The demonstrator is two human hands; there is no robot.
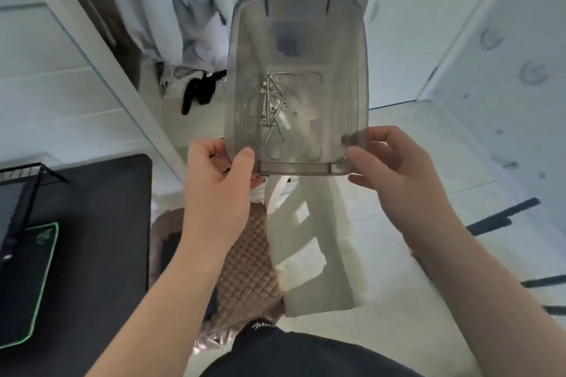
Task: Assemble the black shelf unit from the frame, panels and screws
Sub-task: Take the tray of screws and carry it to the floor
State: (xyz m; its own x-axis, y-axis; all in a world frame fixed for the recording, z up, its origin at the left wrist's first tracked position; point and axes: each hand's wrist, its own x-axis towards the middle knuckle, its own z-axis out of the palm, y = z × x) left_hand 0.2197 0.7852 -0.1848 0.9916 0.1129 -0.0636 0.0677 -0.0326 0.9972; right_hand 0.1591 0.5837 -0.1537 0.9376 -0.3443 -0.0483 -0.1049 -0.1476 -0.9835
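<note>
The tray (363, 70) was smoky translucent grey, the screws (271, 101) in it silver. Nearer, a cushion (245, 269) was brown, quilted in diamonds. At left, a black mat (27, 285) was edged green on a black desk (101, 239). The far clothes (190, 9) were pale blue.

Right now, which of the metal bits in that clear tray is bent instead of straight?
The L-shaped hex key at the far end of the pile in the tray; the screws nearer the person are straight.

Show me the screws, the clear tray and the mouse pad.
screws (269, 101): head view, middle of the pile.
clear tray (337, 70): head view, bare right floor.
mouse pad (30, 285): head view, dark surface.
</note>
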